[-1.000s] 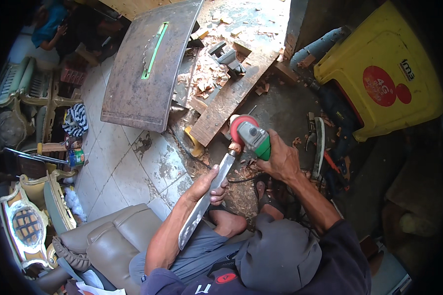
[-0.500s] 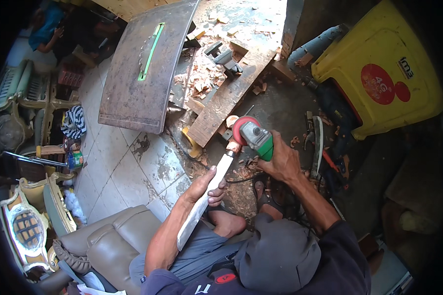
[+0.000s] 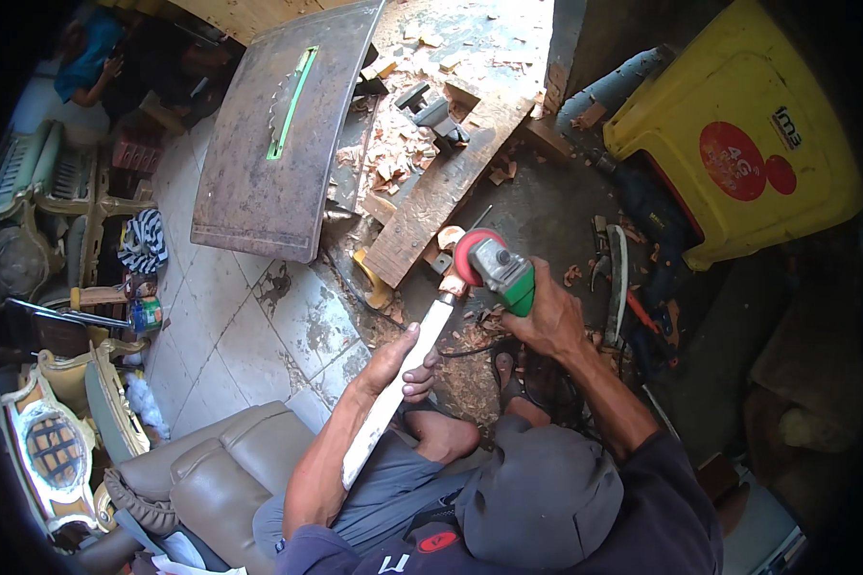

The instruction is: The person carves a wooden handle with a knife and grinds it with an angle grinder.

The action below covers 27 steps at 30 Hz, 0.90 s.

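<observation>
My left hand [image 3: 393,364] is closed around a long, blade-shaped white length [image 3: 379,428], its lower end lying along my forearm. At its far end are a dark metal collar and a reddish wooden handle [image 3: 454,285]. My right hand [image 3: 552,314] grips a green and silver angle grinder [image 3: 500,264]. The grinder's red disc [image 3: 468,253] is against or right beside the handle; the exact contact is hidden. Just beyond, a thick wooden board [image 3: 451,192] juts toward me, the handle's rounded tip close to its near end.
A dark saw table [image 3: 259,182] with a toothed blade in a green slot stands left of the board. Wood shavings [image 3: 393,158] cover the bench. At right are a yellow plastic stool [image 3: 758,144] and a dark power drill [image 3: 647,216]. A brown padded seat [image 3: 230,470] is at lower left.
The white length appears slightly turned in my left hand. The grinder remains at the wooden handle, with hardly any visible shift.
</observation>
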Each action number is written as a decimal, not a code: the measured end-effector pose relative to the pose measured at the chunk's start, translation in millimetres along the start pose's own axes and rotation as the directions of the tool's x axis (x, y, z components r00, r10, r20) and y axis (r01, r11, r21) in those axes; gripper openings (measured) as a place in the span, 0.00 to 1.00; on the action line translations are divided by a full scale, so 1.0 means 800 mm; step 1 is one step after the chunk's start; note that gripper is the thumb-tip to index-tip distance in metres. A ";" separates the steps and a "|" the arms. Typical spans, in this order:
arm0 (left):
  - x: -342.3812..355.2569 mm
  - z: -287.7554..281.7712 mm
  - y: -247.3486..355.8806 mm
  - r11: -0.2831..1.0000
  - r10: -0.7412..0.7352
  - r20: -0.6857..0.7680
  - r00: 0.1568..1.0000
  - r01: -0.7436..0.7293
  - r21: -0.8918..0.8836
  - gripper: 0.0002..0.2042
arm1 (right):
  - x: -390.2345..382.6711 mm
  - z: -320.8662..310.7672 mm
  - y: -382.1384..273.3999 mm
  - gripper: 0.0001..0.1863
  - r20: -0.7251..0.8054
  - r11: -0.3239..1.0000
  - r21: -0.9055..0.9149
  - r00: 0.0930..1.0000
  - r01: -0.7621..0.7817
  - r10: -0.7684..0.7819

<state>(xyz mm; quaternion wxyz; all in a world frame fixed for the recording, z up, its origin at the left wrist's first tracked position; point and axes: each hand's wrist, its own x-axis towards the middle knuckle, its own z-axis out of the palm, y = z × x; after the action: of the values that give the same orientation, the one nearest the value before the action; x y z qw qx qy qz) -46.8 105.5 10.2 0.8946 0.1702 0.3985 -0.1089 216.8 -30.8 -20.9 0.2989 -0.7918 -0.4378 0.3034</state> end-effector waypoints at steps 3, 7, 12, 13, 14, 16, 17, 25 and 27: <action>-0.003 0.004 0.001 1.000 -0.017 -0.024 1.000 0.017 -0.024 0.30 | 0.001 -0.008 0.002 0.48 0.049 0.999 0.040 0.999 0.001 -0.002; -0.003 -0.005 0.003 1.000 0.007 0.011 1.000 -0.007 -0.017 0.29 | 0.002 -0.006 0.004 0.48 0.041 1.000 0.019 0.999 -0.011 0.010; -0.005 -0.006 0.003 1.000 0.030 -0.023 0.999 -0.029 0.007 0.29 | -0.001 -0.013 0.003 0.48 0.078 0.997 0.068 0.997 0.022 -0.027; -0.004 -0.008 0.004 0.999 0.040 0.004 0.999 -0.040 0.004 0.30 | 0.000 -0.012 0.003 0.48 0.059 0.998 0.065 0.998 0.006 -0.009; -0.004 -0.007 0.006 0.999 0.031 -0.001 1.000 -0.031 0.008 0.30 | 0.002 -0.010 0.004 0.48 0.040 0.998 0.063 0.999 -0.011 0.008; -0.006 -0.006 0.008 1.000 0.012 -0.020 1.000 -0.012 0.016 0.30 | 0.002 -0.009 0.004 0.47 0.040 0.997 0.070 0.999 -0.023 0.021; -0.006 -0.005 0.007 1.000 0.000 -0.030 1.000 0.001 0.009 0.30 | 0.001 -0.012 0.004 0.47 0.058 0.997 0.080 0.998 -0.020 0.015; -0.005 0.002 0.012 0.999 0.025 -0.073 0.997 -0.023 0.026 0.30 | 0.004 -0.005 0.003 0.47 0.034 0.996 0.085 0.999 -0.005 0.002; -0.007 0.001 0.010 1.000 0.025 -0.089 0.996 -0.024 0.013 0.29 | 0.001 -0.009 -0.002 0.48 0.108 0.997 0.082 0.994 0.009 -0.018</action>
<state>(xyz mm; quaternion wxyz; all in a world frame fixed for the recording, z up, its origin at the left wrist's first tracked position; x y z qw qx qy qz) -47.5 113.1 16.6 0.8762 0.1852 0.4351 -0.0929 221.6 -31.1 -15.6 0.3088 -0.7583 -0.4460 0.3615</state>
